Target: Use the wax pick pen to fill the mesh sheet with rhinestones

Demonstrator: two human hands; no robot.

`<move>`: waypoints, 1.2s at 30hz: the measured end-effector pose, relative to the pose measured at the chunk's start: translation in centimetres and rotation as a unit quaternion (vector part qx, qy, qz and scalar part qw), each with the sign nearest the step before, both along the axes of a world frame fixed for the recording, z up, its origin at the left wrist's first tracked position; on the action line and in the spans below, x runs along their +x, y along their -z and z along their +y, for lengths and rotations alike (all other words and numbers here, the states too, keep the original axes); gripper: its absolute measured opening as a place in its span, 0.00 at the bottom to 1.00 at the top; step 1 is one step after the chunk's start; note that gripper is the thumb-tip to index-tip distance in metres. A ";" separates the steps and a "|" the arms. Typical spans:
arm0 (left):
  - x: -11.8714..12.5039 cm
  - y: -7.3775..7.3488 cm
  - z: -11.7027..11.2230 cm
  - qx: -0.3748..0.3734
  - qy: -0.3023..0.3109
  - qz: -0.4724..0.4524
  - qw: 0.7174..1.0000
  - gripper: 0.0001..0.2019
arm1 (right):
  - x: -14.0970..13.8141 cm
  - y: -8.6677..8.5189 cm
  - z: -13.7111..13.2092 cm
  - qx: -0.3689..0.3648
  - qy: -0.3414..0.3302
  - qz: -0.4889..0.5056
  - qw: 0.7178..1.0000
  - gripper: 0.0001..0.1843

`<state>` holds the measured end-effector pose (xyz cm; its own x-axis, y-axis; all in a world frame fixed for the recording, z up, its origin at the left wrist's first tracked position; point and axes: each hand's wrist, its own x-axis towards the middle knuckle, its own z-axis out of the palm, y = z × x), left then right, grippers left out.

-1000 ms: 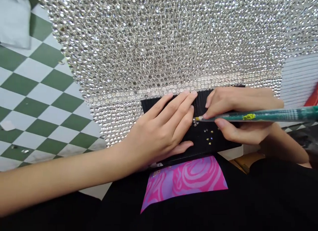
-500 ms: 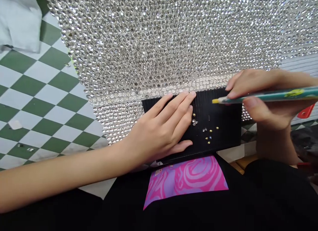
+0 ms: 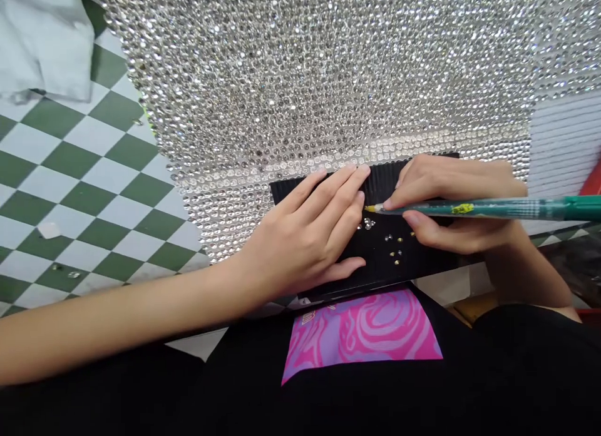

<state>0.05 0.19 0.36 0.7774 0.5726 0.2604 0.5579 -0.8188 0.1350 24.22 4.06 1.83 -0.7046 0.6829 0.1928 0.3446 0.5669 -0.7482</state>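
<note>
My left hand [image 3: 310, 236] lies flat, fingers stretched out, on a black ribbed tray [image 3: 422, 267] at the table's near edge. My right hand [image 3: 451, 204] grips a green picker pen [image 3: 507, 207] whose yellow tip sits just above a small cluster of loose rhinestones [image 3: 369, 224] beside my left fingertips. More loose stones [image 3: 397, 251] are scattered in the tray's middle. Behind the tray spreads a large sheet covered with rows of clear rhinestones [image 3: 328, 79].
A green-and-white checkered tablecloth [image 3: 70, 179] covers the table on the left, with a few stray stones [image 3: 66, 272] on it. White cloth [image 3: 42, 42] lies at the far left corner. A white ribbed sheet [image 3: 568, 142] is at the right. A pink swirl print [image 3: 366, 329] shows on my black shirt.
My right hand lifted the pen from the stones up toward the tray's far edge, then came back down with the tip at the small stone cluster. My left hand stayed put.
</note>
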 end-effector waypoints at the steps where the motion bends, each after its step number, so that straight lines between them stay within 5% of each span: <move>1: 0.0 0.0 0.0 -0.002 0.000 -0.001 1.000 0.31 | -0.1 0.0 0.0 0.003 -0.002 -0.003 1.000 0.08; 23: 0.0 0.4 0.0 -0.009 -0.006 -0.017 1.000 0.29 | -0.3 -0.2 0.3 0.007 -0.012 0.015 1.000 0.09; 30: 0.1 0.3 0.0 -0.001 -0.007 -0.008 1.000 0.30 | 1.2 0.0 0.7 0.020 0.129 0.137 0.982 0.12; 36: 0.1 0.5 -0.1 -0.009 -0.012 -0.014 1.000 0.29 | 0.4 -0.3 0.2 -0.024 -0.005 0.012 1.000 0.10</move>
